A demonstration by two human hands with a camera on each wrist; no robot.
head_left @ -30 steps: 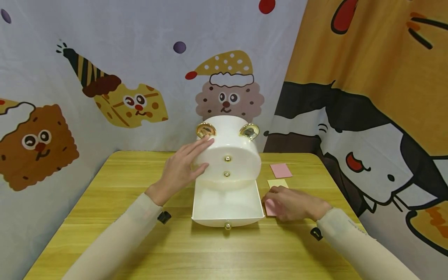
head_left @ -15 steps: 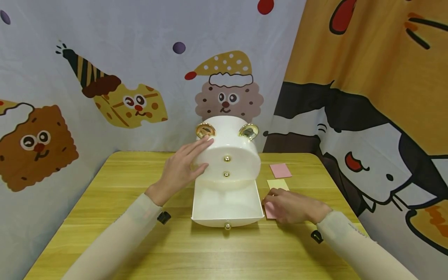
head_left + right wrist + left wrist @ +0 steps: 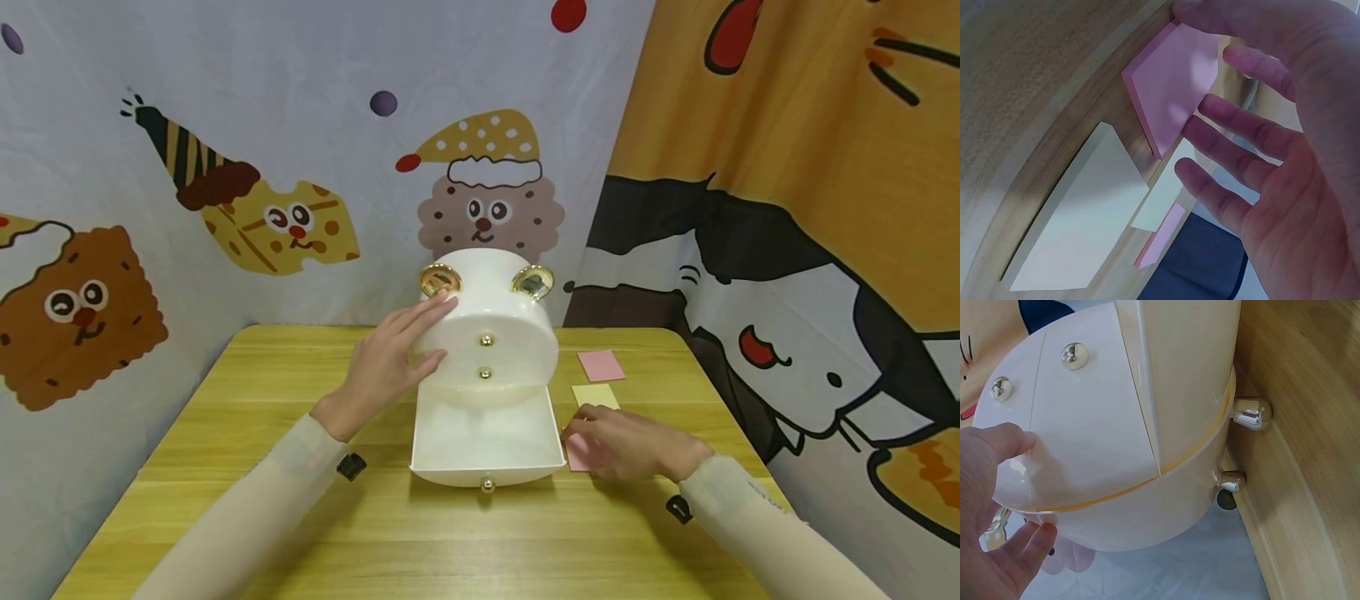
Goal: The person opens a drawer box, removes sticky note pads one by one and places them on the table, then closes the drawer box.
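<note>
A white drawer box point(image 3: 491, 283) with gold ears and ball knobs stands upright mid-table. Its bottom drawer point(image 3: 487, 477) is pulled out towards me. My left hand point(image 3: 386, 358) rests on the box's left side, its thumb on the front face and fingers along the side, also seen in the left wrist view. Right of the drawer, my right hand point(image 3: 630, 439) pinches a pink sticky note pad point(image 3: 577, 454) lying on the table. In the right wrist view, the thumb is at one edge of this pink pad point(image 3: 1169, 81) and fingers touch the opposite edge.
Behind the right hand lie a yellow sticky note pad point(image 3: 596, 394) and another pink pad point(image 3: 601, 365). The right wrist view also shows a larger pale pad point(image 3: 1079, 215) near the held one. Printed curtains hang behind the wooden table point(image 3: 480, 550).
The pink pad under my right hand has shifted slightly towards me, and the right hand has moved with it. The left hand, box and drawer look unchanged.
</note>
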